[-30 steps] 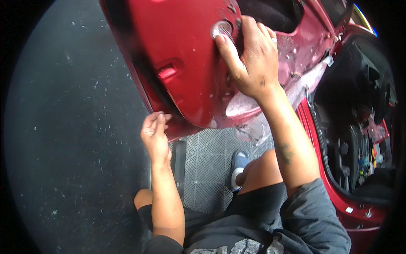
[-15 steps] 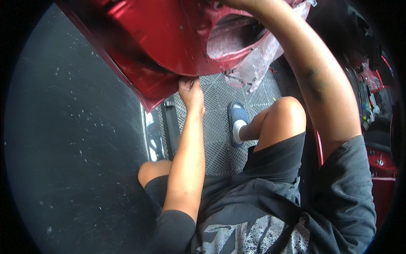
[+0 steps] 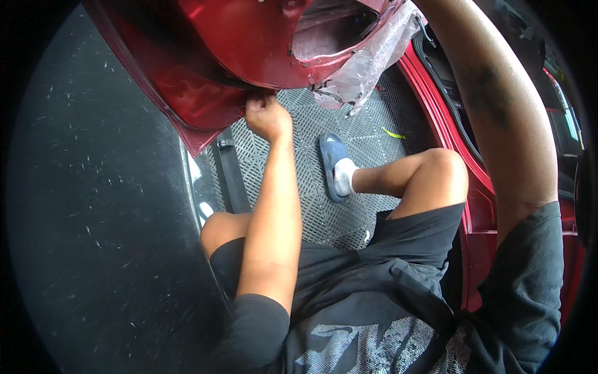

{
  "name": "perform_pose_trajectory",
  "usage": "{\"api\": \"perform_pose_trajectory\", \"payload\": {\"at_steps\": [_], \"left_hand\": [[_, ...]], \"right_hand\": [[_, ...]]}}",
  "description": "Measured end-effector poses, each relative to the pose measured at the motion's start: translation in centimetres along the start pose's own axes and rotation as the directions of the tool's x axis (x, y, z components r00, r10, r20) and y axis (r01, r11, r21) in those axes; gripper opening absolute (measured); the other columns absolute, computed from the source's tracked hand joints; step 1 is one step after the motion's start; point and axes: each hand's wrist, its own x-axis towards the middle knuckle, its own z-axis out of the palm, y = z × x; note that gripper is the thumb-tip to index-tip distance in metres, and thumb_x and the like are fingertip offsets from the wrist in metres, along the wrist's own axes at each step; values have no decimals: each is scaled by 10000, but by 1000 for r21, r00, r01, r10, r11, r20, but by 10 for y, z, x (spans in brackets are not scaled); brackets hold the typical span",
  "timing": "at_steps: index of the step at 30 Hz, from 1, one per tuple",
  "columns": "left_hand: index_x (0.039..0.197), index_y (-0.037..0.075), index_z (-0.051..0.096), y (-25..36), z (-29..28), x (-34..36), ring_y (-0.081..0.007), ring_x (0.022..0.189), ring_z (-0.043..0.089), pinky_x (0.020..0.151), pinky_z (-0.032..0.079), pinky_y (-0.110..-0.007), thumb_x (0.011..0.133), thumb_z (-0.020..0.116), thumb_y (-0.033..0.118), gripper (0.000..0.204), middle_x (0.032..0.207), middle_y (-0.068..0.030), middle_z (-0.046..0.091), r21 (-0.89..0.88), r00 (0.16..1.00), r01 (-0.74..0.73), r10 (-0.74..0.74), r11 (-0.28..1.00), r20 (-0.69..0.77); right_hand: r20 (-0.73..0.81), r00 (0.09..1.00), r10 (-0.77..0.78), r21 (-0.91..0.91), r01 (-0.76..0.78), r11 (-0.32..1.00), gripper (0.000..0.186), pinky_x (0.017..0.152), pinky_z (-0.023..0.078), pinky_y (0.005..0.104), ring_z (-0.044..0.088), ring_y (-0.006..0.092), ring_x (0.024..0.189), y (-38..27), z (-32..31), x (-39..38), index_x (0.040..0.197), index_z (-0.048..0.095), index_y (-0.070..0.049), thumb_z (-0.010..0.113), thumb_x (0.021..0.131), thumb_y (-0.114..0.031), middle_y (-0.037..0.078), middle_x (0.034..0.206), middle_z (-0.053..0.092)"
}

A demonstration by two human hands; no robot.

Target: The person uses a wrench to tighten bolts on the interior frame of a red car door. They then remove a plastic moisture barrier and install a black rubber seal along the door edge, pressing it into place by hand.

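A red car door (image 3: 243, 43) with bare metal openings fills the top of the picture, and a crumpled clear plastic sheet (image 3: 374, 71) hangs from its right side. My left hand (image 3: 268, 118) is closed on the door's lower edge, its fingertips partly hidden under the rim. My right forearm reaches up past the door's right side, but the hand itself is beyond the top of the picture.
A dark scratched surface (image 3: 87, 206) fills the left side, beside a black bar (image 3: 229, 181). My sandalled foot (image 3: 333, 168) rests on grey grid floor tiles (image 3: 280, 206), near a yellow strip (image 3: 393, 134). At right is the car's red door frame (image 3: 470, 181) with a black seal.
The door now sits higher in the picture. My left hand has risen with its lower edge, its fingers now curled. My right hand has left the top of the view.
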Motion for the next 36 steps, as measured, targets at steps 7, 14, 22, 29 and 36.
{"api": "perform_pose_trajectory", "payload": {"at_steps": [7, 14, 22, 29, 36], "left_hand": [[994, -15, 767, 11, -37, 18, -360, 844, 779, 809, 563, -457, 961, 771, 259, 276, 920, -204, 798, 401, 990, -107, 61, 910, 127], [1083, -25, 773, -2, -5, 16, -195, 851, 778, 823, 564, -370, 1008, 761, 216, 253, 955, -149, 833, 96, 977, -65, 44, 993, 211], [1044, -70, 754, 2, 4, 23, -137, 856, 727, 831, 553, -321, 990, 736, 77, 158, 952, -96, 833, 88, 993, -39, 29, 995, 117], [1223, -125, 719, 12, 27, 11, -194, 1124, 717, 1034, 526, -333, 1027, 719, 30, 250, 1213, -135, 790, 125, 957, 39, -73, 991, 280], [1134, -106, 757, 57, 30, 23, -155, 1009, 730, 937, 549, -323, 1022, 727, 40, 186, 1073, -116, 823, 63, 981, 23, -35, 998, 193]], "right_hand": [[89, 847, 523, 276, -526, 805, 831, 1092, 496, 444, 619, 315, 1275, 63, 4, -82, 1517, 475, 8, 899, 899, -353, 211, 1382, 629], [569, 155, 808, 223, -974, 29, 799, 1167, 450, 475, 572, 322, 1392, 192, 42, -212, 1546, 494, 5, 825, 959, -424, 171, 1467, 618], [708, 510, 488, 669, -705, -234, 343, 1041, 550, 626, 706, 406, 1148, 292, -110, -68, 1128, 704, -44, 605, 1031, -357, 169, 1128, 734], [590, 656, 472, 739, -674, 13, 305, 968, 606, 419, 755, 254, 1048, 256, -165, 100, 1224, 692, 25, 533, 1106, -206, 150, 1181, 772], [542, 728, 420, 807, -591, -17, 249, 939, 595, 356, 721, 211, 1069, 105, -126, 183, 1218, 703, 10, 754, 986, -66, 108, 1135, 739]]}}
